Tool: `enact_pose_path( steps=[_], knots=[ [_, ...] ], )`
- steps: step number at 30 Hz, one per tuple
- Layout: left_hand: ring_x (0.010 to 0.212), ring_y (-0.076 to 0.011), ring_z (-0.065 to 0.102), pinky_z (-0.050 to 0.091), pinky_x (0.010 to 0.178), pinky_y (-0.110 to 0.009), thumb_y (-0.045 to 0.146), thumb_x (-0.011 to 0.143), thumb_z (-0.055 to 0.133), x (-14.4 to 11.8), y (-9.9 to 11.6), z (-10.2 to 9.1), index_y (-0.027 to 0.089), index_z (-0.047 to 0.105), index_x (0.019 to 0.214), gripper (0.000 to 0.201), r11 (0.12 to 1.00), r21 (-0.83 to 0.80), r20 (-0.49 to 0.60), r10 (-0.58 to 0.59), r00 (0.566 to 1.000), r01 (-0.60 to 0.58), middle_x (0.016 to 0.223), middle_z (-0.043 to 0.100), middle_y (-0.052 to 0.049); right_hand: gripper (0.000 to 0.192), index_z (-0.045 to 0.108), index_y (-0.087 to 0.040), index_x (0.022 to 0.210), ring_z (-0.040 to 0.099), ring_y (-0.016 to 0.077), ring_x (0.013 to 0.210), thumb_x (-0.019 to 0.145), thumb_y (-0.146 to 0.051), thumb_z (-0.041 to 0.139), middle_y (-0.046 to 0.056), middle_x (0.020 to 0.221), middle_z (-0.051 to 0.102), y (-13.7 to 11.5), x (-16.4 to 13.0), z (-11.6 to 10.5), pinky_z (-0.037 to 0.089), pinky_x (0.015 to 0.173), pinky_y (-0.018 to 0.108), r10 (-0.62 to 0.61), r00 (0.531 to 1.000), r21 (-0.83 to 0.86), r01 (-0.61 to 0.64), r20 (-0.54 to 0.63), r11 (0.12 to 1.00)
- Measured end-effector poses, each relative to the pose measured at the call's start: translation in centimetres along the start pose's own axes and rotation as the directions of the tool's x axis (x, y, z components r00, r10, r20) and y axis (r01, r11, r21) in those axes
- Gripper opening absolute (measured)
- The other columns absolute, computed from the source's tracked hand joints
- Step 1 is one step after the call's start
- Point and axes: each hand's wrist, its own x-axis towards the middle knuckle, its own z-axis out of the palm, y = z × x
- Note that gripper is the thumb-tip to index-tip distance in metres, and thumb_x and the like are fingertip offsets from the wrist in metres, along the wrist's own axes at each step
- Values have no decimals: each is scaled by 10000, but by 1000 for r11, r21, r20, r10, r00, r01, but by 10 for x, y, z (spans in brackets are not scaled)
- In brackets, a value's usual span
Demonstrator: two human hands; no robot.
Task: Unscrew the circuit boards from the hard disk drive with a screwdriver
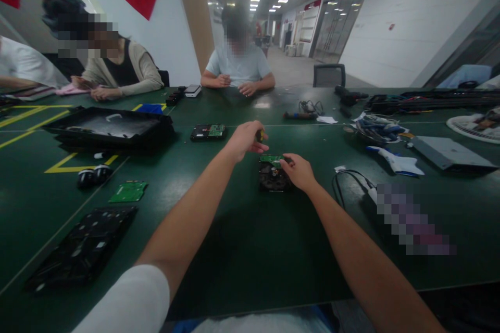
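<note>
Hard drive [273,174] lies flat mid-table on green table [234,250], green circuit board on its far end. Right hand [299,171] rests fingers on its right edge, loosely curled. Left hand [246,140] just above, closed around yellow-handled screwdriver [260,135].

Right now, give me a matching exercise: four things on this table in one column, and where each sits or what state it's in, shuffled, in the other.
Things:
1. hard drive
2. loose green circuit board
3. black tray
4. left hand

Places or states:
A. near the yellow floor-style marking, left of centre
B. closed around a yellow-handled tool
C. far left, in front of a seated person
D. under the right hand, centre of the table

Pairs: 1-D, 2-A, 3-C, 4-B
</note>
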Motion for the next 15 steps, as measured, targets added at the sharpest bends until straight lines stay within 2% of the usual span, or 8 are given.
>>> enact_pose_path(
  steps=[3, 9, 15],
  knots=[
    [626, -219, 745, 563, 534, -287, 405, 845, 583, 2, -1, 0, 182, 587, 924, 236, 997, -53, 5, -50, 999, 50, 941, 727, -106, 419, 690, -191, 1262, 688, 201, 839, 957, -459, 586, 98, 1137, 745, 1, 0, 0, 543, 830, 357, -8, 1000, 12, 8, 3, 1000],
    [636, -215, 742, 582, 573, -302, 434, 887, 586, 0, -1, 2, 173, 623, 895, 264, 996, -52, 14, -76, 997, 76, 856, 707, -96, 414, 693, -199, 1258, 692, 202, 839, 954, -460, 590, 96, 1139, 745, 1, 1, 1, 548, 822, 355, 2, 1000, 16, -2, 8, 1000],
    [588, -178, 723, 568, 552, -272, 502, 942, 604, 3, -6, 5, 168, 620, 927, 335, 1000, -29, -61, 5, 998, -6, 870, 717, -90, 407, 694, -197, 1255, 688, 193, 822, 964, -459, 581, 103, 1190, 734, 3, 0, 2, 549, 816, 349, -19, 1000, 24, 19, 2, 1000]
  ],
)
